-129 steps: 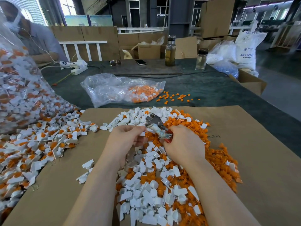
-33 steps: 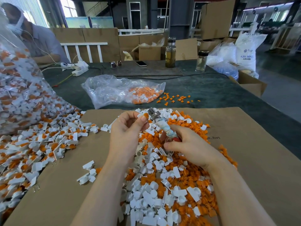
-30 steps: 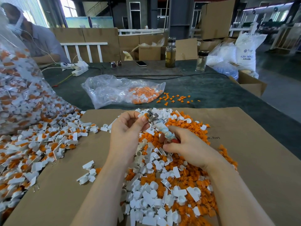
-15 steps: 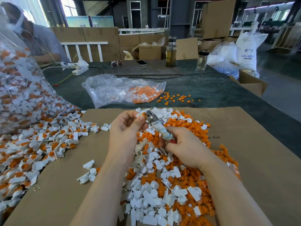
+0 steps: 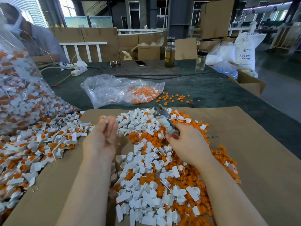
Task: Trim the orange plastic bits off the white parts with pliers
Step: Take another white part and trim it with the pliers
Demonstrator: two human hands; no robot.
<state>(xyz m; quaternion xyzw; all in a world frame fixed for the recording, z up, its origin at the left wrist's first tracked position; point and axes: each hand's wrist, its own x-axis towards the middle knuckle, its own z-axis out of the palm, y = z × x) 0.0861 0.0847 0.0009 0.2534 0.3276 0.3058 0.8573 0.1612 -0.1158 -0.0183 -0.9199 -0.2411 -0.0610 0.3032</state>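
Note:
My right hand (image 5: 187,144) grips the pliers (image 5: 162,119) by their taped handles, jaws pointing up and away over the middle pile. My left hand (image 5: 101,137) is raised to the left of the pliers, apart from them, and pinches a small white part (image 5: 105,119) at its fingertips; motion blur hides the detail. Under both hands lies a mixed pile of white parts (image 5: 146,198) and cut orange bits (image 5: 187,207) on a brown cardboard sheet (image 5: 260,160). Untrimmed white-and-orange parts (image 5: 37,144) spread out on the left.
A big clear bag of untrimmed parts (image 5: 17,95) leans at the far left. A clear bag with orange bits (image 5: 123,92) lies on the green table beyond the cardboard, loose orange bits beside it. Two bottles (image 5: 169,52), a phone and a seated person are further back.
My left hand has pulled away to the left from the pliers' jaws, carrying the small part. My right hand with the pliers has stayed over the pile and shifted slightly right.

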